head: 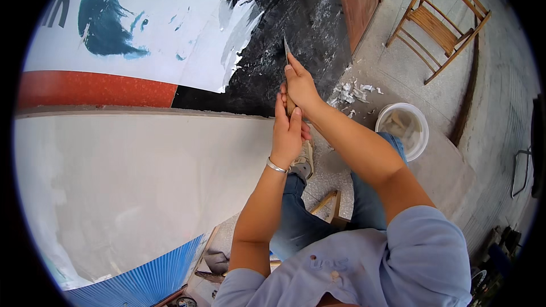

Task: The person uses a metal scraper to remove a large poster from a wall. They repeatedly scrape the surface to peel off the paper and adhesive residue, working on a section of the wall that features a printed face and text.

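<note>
My right hand [303, 89] grips a scraper [291, 104] by its wooden handle, with the thumb laid along the tool. Its narrow metal blade points at a scuffed black wall panel [290, 25] flecked with white residue. Just below, my left hand [288, 136], with a silver bangle on the wrist, closes around the handle's butt end. Left of the blade, a large white poster [200, 55] with a blue-green printed portrait covers the wall. The poster's edge beside the black area is torn and ragged, with grey-white paper layers showing.
Torn paper scraps [352, 93] litter the floor at the wall's foot. A white plastic bucket [422, 121] of cloudy liquid stands by my right knee. Farther right is a wooden chair [435, 30]. A pale wall [140, 179] extends on the left, with a red band [98, 89] above.
</note>
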### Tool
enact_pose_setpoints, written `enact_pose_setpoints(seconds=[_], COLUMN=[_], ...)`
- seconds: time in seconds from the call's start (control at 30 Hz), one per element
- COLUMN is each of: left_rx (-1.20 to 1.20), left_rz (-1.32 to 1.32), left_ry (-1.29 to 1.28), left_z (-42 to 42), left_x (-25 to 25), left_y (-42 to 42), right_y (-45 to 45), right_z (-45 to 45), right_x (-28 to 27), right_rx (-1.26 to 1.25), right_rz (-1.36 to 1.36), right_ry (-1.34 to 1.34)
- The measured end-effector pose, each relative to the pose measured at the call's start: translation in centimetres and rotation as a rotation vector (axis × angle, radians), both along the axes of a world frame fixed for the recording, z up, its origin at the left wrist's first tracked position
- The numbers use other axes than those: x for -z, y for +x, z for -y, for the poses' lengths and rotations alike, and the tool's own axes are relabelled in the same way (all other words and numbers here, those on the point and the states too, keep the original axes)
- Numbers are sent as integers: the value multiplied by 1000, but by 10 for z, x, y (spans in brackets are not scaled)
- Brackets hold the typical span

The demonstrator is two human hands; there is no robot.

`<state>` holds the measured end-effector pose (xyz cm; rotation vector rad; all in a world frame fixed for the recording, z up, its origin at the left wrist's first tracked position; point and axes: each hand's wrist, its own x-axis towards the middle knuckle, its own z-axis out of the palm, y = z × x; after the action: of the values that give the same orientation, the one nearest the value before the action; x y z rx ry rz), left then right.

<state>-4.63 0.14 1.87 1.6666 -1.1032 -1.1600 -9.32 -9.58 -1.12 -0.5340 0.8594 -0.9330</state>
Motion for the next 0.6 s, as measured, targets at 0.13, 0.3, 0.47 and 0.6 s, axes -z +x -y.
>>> enact_pose_setpoints(seconds=[0.13,0.3,0.47,0.6], left_rx=[3,14,-23,17], left_rz=[33,-8,104,-50], left_ry=[-42,62,-9,107], left_z=[-4,-3,-16,4], left_x=[-2,2,-3,13], left_y=[-2,11,3,9], right_y=[-1,7,1,10], right_z=[-3,-7,-11,3], right_x=[-2,6,-1,31], right_rx=[5,14,-41,77], right_rz=[131,163,149,141], right_ry=[87,74,105,143])
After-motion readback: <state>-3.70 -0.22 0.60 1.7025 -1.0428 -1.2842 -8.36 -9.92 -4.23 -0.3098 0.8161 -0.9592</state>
